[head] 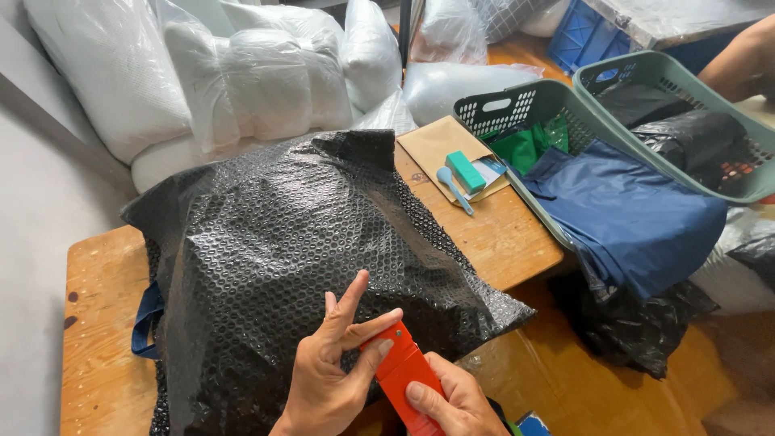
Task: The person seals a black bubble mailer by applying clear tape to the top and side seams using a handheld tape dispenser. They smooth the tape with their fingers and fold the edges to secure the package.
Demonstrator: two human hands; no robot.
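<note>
A single head-worn camera looked steeply down and forward from just above the wooden tabletop [500, 234], close enough that the person's own hands entered at the bottom edge; its view reached the white padded bundles [242, 73] behind and green baskets [565, 97] at right

Two green baskets [557, 101], one black bubble-wrap bag [299, 258], one orange tool [404, 375]
</note>
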